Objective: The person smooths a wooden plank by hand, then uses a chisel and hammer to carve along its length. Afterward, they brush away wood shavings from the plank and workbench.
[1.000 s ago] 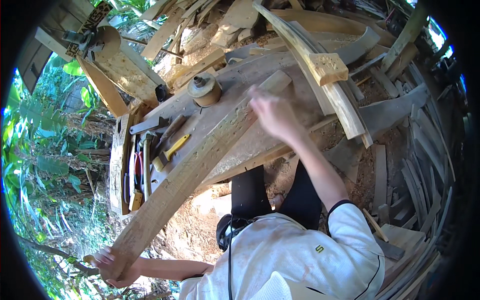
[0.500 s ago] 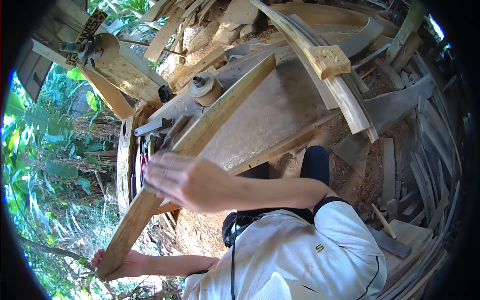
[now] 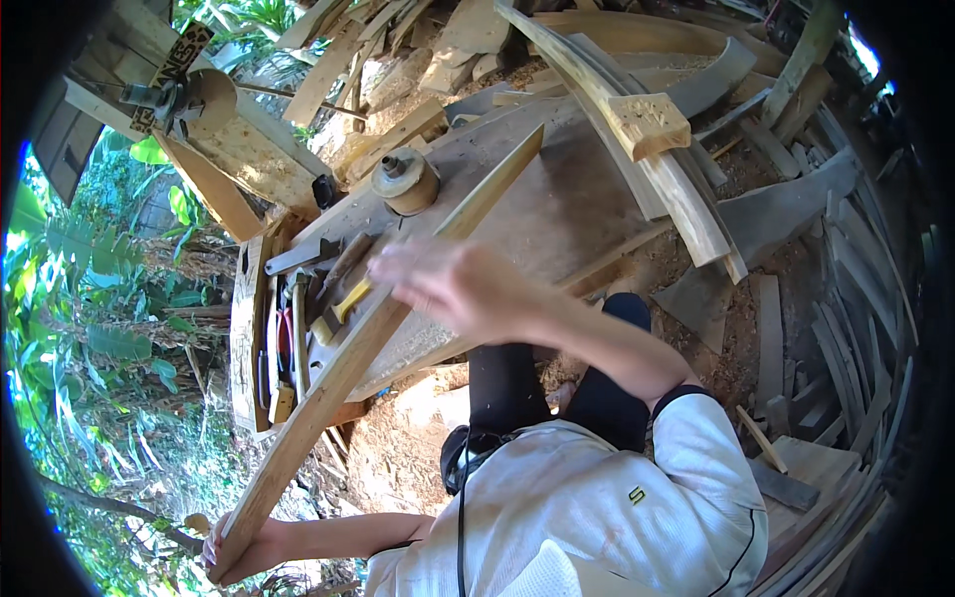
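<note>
Here's the board (image 3: 348,363), running on a long diagonal over the bench (image 3: 587,189): its lower end juts out past the near left corner, and its upper tip is over the bench top, reaching toward the far edge. Whether that tip rests on the wood or stands above it, the view doesn't tell. The left hand (image 3: 249,552) is clamped on the lower end, fingers wrapped round it, well clear of the bench. The right hand (image 3: 453,284) is up around the middle of the length, lying across the board, its fingers stretched out and blurred; whether it presses on the wood or holds something under the palm cannot be told. So the two hands are well apart. Just to the left of the right hand, partly behind the board, there's the yellow-handled brush (image 3: 353,297), and nearer the bench's left end the red-handled pliers (image 3: 285,333). A grey blade (image 3: 296,257) lies toward the far left corner, and along the far edge sits a round drum (image 3: 406,189) with a knob on top, near the board but apart from it. Over at the right end, long curved timbers (image 3: 686,214) lie stacked across the bench. Down below the near edge, two knees in dark trousers (image 3: 507,383), with pale shavings (image 3: 403,438) scattered on the ground to their left.
</note>
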The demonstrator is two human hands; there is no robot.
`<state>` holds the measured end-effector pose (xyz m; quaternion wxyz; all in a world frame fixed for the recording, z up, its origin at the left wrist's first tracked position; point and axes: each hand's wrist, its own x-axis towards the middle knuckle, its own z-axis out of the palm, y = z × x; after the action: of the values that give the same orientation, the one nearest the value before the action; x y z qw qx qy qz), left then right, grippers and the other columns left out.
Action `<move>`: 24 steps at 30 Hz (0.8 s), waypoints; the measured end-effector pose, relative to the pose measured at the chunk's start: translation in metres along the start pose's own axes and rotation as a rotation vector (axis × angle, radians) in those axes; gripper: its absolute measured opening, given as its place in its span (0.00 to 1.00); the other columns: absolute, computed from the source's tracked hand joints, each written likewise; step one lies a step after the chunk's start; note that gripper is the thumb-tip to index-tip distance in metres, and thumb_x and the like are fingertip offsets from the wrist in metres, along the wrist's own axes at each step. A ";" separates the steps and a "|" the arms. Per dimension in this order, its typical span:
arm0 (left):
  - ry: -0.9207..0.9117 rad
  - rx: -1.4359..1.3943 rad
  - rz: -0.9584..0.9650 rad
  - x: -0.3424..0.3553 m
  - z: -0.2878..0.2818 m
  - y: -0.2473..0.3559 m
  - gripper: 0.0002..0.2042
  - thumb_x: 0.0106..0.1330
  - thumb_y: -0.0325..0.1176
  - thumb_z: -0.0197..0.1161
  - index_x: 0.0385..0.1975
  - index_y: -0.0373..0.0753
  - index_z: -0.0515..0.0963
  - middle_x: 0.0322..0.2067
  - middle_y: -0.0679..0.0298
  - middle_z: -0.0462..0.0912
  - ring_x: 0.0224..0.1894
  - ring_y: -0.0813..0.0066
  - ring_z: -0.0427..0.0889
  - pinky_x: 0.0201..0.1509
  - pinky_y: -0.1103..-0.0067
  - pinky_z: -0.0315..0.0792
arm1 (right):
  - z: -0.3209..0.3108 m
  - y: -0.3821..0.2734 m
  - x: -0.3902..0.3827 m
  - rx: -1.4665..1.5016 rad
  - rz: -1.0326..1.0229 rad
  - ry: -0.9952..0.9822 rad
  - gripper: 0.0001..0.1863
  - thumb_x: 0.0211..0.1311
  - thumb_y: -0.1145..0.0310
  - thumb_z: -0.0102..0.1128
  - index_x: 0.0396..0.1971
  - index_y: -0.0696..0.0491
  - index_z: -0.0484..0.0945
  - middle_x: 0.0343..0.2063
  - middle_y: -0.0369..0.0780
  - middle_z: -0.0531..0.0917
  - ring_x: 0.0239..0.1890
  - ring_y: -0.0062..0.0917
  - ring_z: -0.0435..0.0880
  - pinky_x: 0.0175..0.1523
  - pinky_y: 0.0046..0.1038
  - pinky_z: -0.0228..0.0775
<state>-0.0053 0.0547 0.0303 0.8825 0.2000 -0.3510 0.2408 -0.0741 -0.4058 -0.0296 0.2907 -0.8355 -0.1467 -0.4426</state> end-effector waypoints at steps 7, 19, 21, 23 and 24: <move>0.022 0.105 0.040 0.003 -0.008 -0.012 0.18 0.73 0.53 0.54 0.41 0.43 0.78 0.37 0.67 0.82 0.42 0.72 0.81 0.50 0.72 0.76 | -0.096 0.136 -0.024 -0.372 0.725 -0.146 0.21 0.79 0.57 0.43 0.50 0.54 0.83 0.47 0.46 0.87 0.35 0.29 0.90 0.38 0.31 0.83; 0.021 0.176 0.094 0.005 -0.024 -0.003 0.19 0.72 0.53 0.53 0.42 0.42 0.77 0.39 0.66 0.80 0.42 0.71 0.79 0.50 0.71 0.74 | -0.111 0.167 -0.033 -0.484 0.713 -0.141 0.21 0.81 0.56 0.41 0.48 0.53 0.82 0.40 0.46 0.88 0.35 0.35 0.89 0.39 0.38 0.82; -0.003 0.128 0.129 0.007 -0.009 0.011 0.19 0.72 0.53 0.55 0.42 0.42 0.77 0.40 0.65 0.81 0.42 0.72 0.80 0.49 0.72 0.74 | -0.071 0.123 -0.012 -0.232 0.758 -0.311 0.19 0.78 0.60 0.47 0.49 0.56 0.83 0.41 0.44 0.89 0.28 0.27 0.88 0.35 0.31 0.82; -0.056 0.018 0.095 0.006 0.000 0.011 0.21 0.72 0.55 0.54 0.44 0.41 0.77 0.38 0.66 0.81 0.41 0.71 0.80 0.49 0.73 0.75 | -0.035 0.054 -0.001 -0.198 0.326 -0.230 0.15 0.74 0.65 0.53 0.49 0.58 0.83 0.50 0.46 0.86 0.48 0.31 0.88 0.54 0.34 0.81; -0.062 0.021 0.095 0.007 0.000 0.018 0.22 0.73 0.57 0.52 0.44 0.41 0.76 0.36 0.65 0.80 0.40 0.71 0.80 0.50 0.72 0.75 | -0.034 0.000 0.020 0.036 0.409 -0.352 0.16 0.71 0.65 0.57 0.50 0.59 0.82 0.54 0.49 0.83 0.55 0.33 0.85 0.60 0.35 0.78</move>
<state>-0.0110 0.0715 0.0391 0.8568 0.1997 -0.3846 0.2795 -0.0850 -0.4267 0.0016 0.3589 -0.9066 -0.0307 -0.2199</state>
